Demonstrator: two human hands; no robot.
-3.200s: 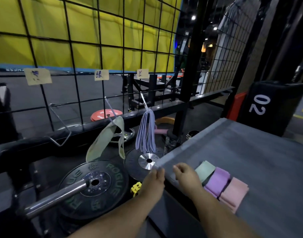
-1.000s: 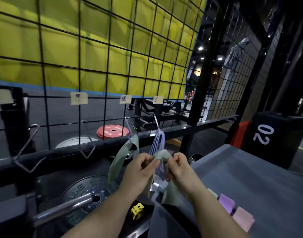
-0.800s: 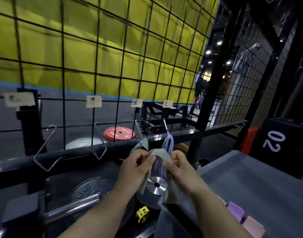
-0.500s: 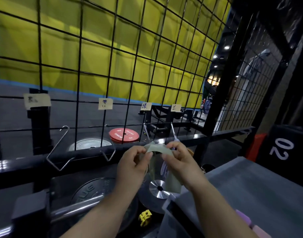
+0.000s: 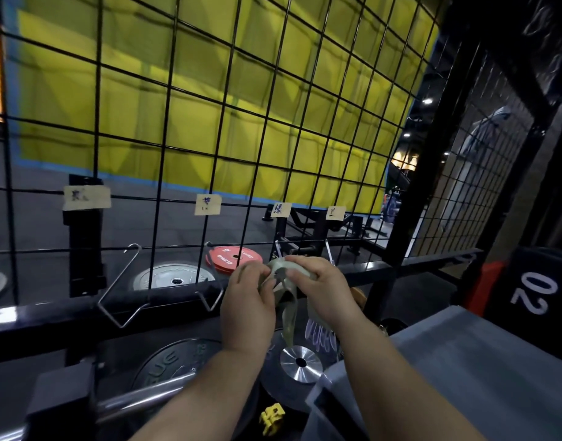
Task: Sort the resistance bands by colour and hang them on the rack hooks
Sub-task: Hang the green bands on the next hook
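Both hands hold a pale green resistance band (image 5: 287,300) stretched open in front of the wire grid rack (image 5: 228,128). My left hand (image 5: 249,308) pinches its left side and my right hand (image 5: 324,292) pinches its top right. The band's top edge sits just below the hook (image 5: 278,249) under the third paper label (image 5: 281,209). Whether it is over the hook is hidden by my fingers. Purple bands (image 5: 319,334) hang from the fourth hook (image 5: 329,251), partly behind my right wrist. Two bare wire hooks (image 5: 122,296) (image 5: 214,296) hang to the left.
Four paper labels are taped along the grid, such as the first label (image 5: 86,197). Black weight plates and a barbell sleeve (image 5: 300,364) lie below my hands. A grey table (image 5: 483,370) is at the right, with a black box marked 02 (image 5: 534,297) behind it.
I picked the green band off the table, spread it with both hands and raised it toward the third hook. The view tilted up, so the folded bands on the table dropped out of sight.
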